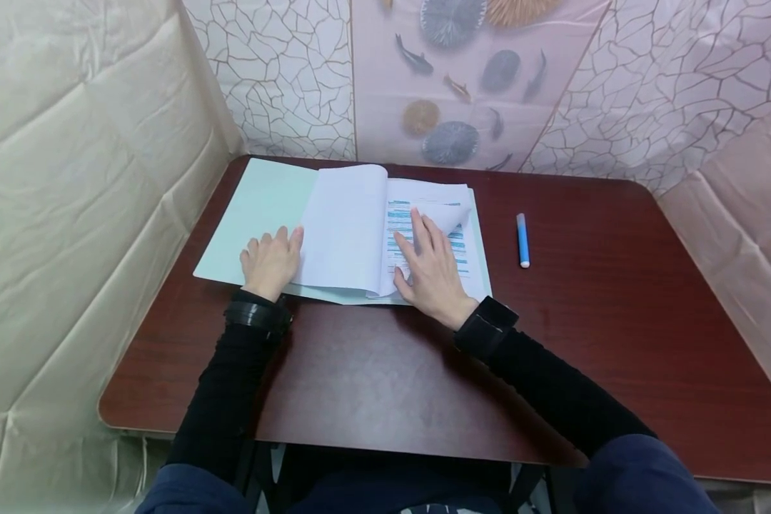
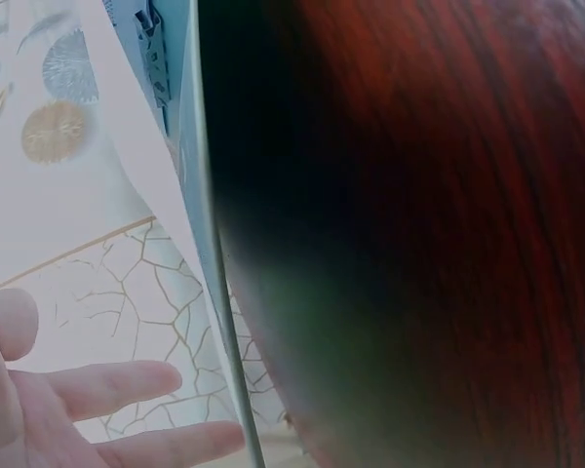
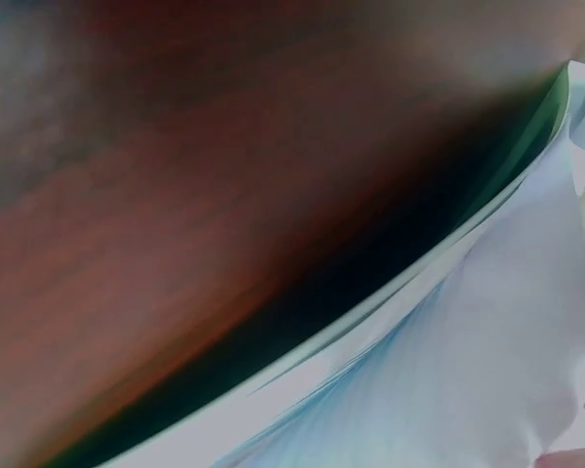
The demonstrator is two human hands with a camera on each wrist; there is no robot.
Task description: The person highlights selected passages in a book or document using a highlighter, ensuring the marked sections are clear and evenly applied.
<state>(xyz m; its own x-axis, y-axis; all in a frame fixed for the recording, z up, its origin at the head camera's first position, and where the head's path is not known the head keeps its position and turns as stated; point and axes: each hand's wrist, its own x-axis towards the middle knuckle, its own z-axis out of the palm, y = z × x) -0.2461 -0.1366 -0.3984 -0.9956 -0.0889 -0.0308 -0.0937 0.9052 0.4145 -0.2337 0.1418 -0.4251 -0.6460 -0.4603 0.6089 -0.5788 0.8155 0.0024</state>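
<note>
A pale green folder (image 1: 263,200) lies open on the table with paper sheets inside. Blank white page backs (image 1: 343,221) face up on its left half; on the right is a page printed with blue-marked lines (image 1: 398,214). My left hand (image 1: 270,263) rests on the left cover, thumb beside the white sheet's edge. Over the printed page my right hand (image 1: 438,278) spreads its fingers, and a sheet's upper right corner (image 1: 456,213) curls up near the fingertips. The right wrist view shows this bent sheet (image 3: 507,322) large, with fingers partly visible behind it.
A blue marker (image 1: 523,241) with a white end lies right of the folder on the dark red-brown table (image 1: 617,300). Patterned cloth (image 1: 283,78) hangs behind the table, and pale curtains (image 1: 58,214) flank both sides.
</note>
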